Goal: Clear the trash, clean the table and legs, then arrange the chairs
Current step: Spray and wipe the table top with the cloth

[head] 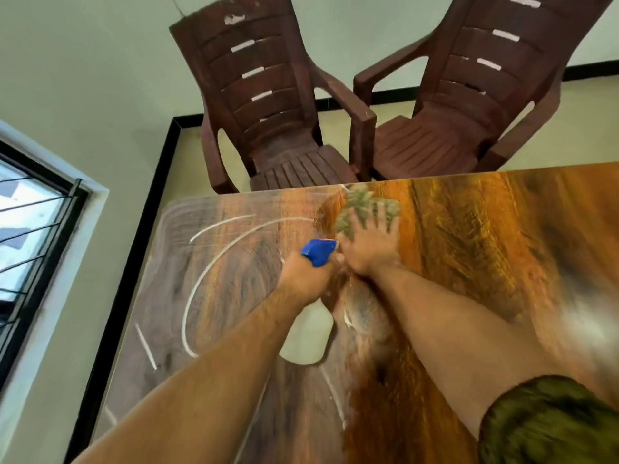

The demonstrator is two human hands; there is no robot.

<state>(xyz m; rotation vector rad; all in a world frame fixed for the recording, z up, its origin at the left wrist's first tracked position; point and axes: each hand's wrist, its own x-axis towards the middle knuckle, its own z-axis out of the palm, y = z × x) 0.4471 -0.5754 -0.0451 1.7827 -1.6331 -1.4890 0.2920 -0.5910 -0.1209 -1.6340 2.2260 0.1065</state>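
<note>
Wiping is being carried out on the table (485, 262), so the step in hand is being judged as cleaning of the top. The legs and the arranging of chairs are being judged as not yet done.

Two brown plastic chairs are being seen just beyond the far edge of the surface: the chair nearer the window (268, 95) and the second chair (469, 105). Both are facing the table, with their armrests close together. The window (30, 229) is being seen off the left edge.

White streaks (207, 286), taken for cleaner, are lying in arcs over the left half of the surface. The right half is showing glossy and unstreaked.

The spray bottle (320, 251) is being held over the middle of the surface, blue head uppermost and pale body hanging below the fist. It is being gripped at the neck by the left hand (306, 279), fingers curled fully round it.

The green cloth (360, 199) is being pressed against the surface close to the far edge, roughly midway along it. It is being pressed by the right hand (371, 239), palm down and fingers spread straight, with nothing being pinched. Cloth and fingertips are blurred, so a stroke in progress is being inferred.

Next move, as judged: the cloth is to be carried leftward through the streaks under flat pressure, in overlapping passes out to the left edge and the near left corner. The bottle is to be held clear of that path.
</note>
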